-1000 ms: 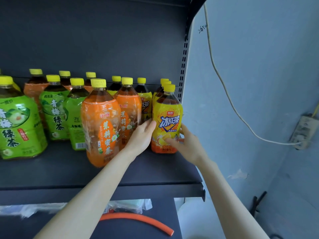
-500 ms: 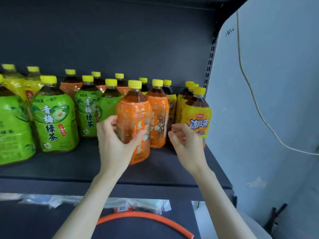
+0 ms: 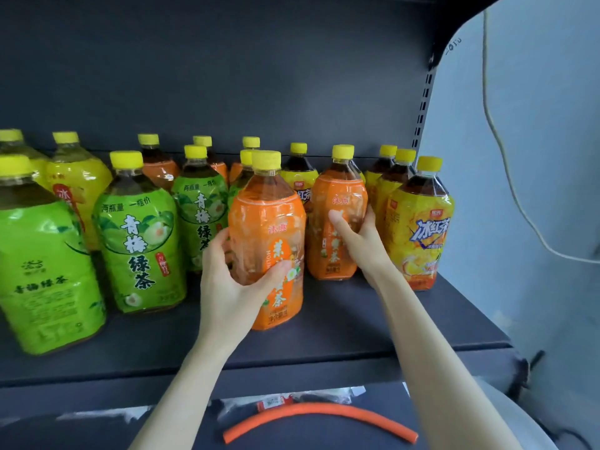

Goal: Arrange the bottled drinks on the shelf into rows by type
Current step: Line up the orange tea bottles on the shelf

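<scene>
Two orange bottles (image 3: 269, 222) (image 3: 339, 196) sit between curled fingers (image 3: 216, 246).

Dark grey metal back panel (image 3: 259, 76), matte, unlit above. Shelf (image 3: 373, 319) of the same grey, front lip plain. Slotted upright (image 3: 422, 102) at the right edge. Pale blue wall (image 3: 535, 157) beyond it, with a small dark scribble (image 3: 453, 45) near the top. White cable (image 3: 486, 76) hangs down the wall. Lower shelf (image 3: 97, 430) holds a curved orange tube (image 3: 318, 409) and clear plastic wrap (image 3: 324, 394). Light soft, even.
</scene>
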Motion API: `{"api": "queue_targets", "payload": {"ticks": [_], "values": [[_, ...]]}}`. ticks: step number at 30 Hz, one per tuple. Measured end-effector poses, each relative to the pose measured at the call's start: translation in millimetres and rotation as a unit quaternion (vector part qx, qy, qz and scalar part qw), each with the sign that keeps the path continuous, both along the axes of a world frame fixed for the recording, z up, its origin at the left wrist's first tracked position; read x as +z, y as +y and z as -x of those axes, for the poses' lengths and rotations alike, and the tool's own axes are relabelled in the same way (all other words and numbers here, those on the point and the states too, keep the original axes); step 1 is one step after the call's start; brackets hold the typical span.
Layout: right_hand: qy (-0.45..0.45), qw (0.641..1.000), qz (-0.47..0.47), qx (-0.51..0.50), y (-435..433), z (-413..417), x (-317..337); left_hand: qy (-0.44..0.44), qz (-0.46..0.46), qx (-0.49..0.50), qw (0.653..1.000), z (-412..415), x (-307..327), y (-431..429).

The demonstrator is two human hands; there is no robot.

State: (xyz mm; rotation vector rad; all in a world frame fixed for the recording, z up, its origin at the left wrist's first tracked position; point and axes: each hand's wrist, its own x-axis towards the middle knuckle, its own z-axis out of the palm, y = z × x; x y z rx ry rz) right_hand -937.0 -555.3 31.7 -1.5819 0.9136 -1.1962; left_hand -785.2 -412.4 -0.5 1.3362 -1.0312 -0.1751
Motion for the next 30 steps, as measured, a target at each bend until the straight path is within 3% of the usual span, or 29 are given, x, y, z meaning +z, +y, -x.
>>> {"api": "queue_targets", "payload": {"ticks": [8, 15, 30], "values": [[0.082, 0.989, 0.065, -0.109, 26.1, 6.0, -5.1, 0.044, -0.015, -0.073, 0.996, -8.3, -0.1, 5.6], [-0.044, 0.995, 0.031, -0.084, 95.9, 25.2, -21.5, 0.115, 0.018, -0.176, 0.977, 4.8, -1.6, 24.5], [-0.112, 0.991, 0.061, -0.048, 166.1, 27.3, -18.7, 0.090, 0.085, -0.050, 0.991, 29.7, -1.5, 105.0]]}}
